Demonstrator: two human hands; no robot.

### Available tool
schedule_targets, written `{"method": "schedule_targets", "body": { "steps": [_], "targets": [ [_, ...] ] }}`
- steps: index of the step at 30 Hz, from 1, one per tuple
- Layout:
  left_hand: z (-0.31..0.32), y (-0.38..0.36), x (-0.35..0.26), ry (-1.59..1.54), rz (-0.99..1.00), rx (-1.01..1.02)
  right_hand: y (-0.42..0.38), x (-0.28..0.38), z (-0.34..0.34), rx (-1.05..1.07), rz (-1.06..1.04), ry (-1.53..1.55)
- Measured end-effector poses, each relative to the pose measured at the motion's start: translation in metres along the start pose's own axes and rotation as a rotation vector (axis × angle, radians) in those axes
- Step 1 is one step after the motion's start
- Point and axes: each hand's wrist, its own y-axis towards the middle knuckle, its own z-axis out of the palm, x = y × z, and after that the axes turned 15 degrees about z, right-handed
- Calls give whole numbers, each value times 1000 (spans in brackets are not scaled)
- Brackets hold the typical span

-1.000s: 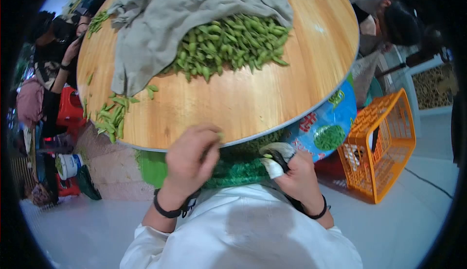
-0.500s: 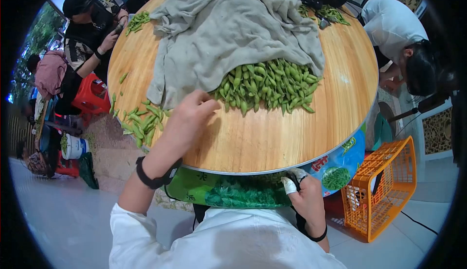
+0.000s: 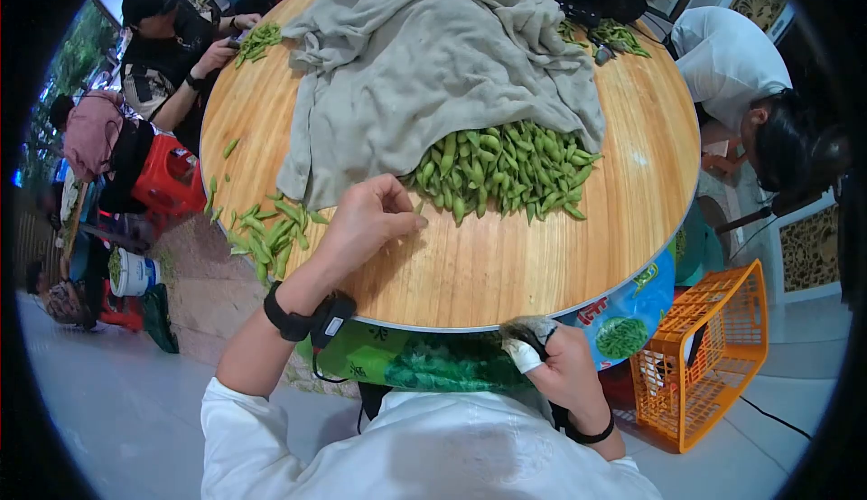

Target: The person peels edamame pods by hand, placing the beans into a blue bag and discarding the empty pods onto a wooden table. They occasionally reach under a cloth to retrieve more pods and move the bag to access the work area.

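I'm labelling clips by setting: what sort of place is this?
Probably an informal produce-preparation space: edamame pods heaped on a round wooden table, people on either side, an orange plastic crate nearby.

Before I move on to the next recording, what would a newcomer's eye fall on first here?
Probably the heap of green pods near the middle of the round wooden table, partly covered by a rumpled grey cloth. Next, the left hand reaching over the tabletop beside that heap, and the bright orange crate on the floor to the right.
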Motion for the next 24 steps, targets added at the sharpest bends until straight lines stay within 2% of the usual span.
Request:
{"method": "schedule_targets", "body": {
  "steps": [1,3,4,5,6,7,9,14,16,24],
  "targets": [
    [3,-5,-2,-4,-4,-4,2,6,0,11,0,-2],
    [13,-11,-10,-463,-188,-84,10,15,4,22,3,-8],
    [15,-15,-8,-468,-190,-84,14,20,7,-22,-15,20],
    [18,-19,-4,-599,-246,-88,17,24,11,-65,-29,49],
    [22,-23,-1,-731,-302,-90,24,19,19,-146,-167,52],
    [26,-26,0,-740,-306,-86,26,22,21,-147,-159,45],
    [39,-33,-1,-916,-262,-95,28,26,25,0,40,168],
    [69,-45,-11,-931,-236,-243,33,19,31,81,86,322],
    [78,-48,-12,-1058,-159,-275,32,17,31,111,116,375],
    [97,-50,-19,-983,-80,-358,27,7,32,71,59,307]
  ]
}}
